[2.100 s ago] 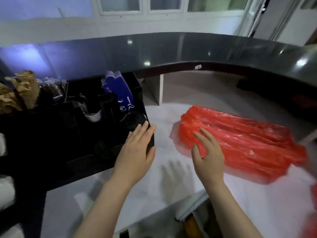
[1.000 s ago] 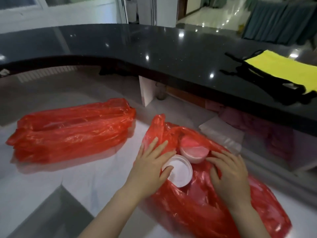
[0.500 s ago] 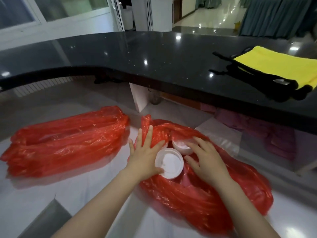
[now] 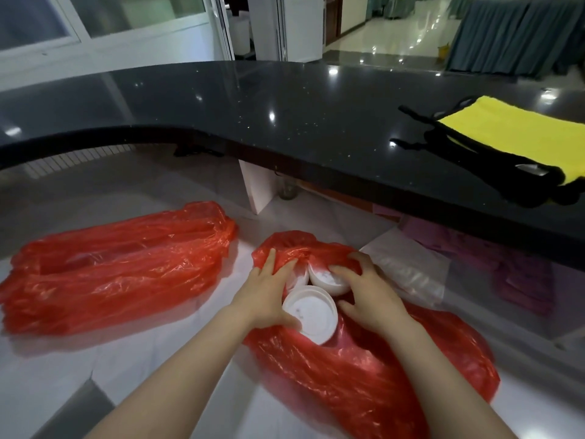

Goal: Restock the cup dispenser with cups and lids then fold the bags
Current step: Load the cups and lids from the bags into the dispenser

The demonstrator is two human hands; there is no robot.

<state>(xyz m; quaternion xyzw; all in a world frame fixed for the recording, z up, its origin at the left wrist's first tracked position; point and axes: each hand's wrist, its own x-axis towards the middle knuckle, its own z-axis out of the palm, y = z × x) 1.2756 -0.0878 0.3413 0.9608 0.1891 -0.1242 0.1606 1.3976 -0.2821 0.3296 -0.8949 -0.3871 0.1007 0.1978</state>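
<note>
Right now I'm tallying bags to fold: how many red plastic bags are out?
2: left red bag lies alone on the white counter; right red bag under both hands.

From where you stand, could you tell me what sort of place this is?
Probably a service counter in a café or lobby: a raised, curved black countertop above a white work surface, stacks of white disposable lids in a red bag, and a polished hall beyond.
</note>
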